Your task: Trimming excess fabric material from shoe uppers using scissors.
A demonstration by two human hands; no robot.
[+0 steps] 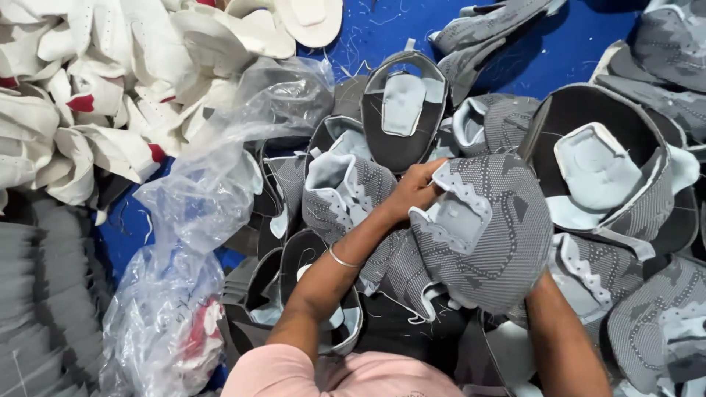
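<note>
A grey knitted shoe upper (489, 235) with a pale blue tongue and dotted pattern is held up over a pile of similar uppers. My left hand (413, 192) grips its left edge near the tongue, fingers curled on the fabric; a thin bangle circles that wrist. My right hand is hidden under the upper; only its forearm (562, 342) shows, reaching up beneath the right side. Whether that hand grips the fabric cannot be seen.
More grey uppers with dark linings (403, 110) lie all around on a blue surface (559, 51). White shoe uppers with red marks (88, 88) are heaped at the upper left. A crumpled clear plastic bag (191, 242) lies at left, beside stacked grey sheets (44, 309).
</note>
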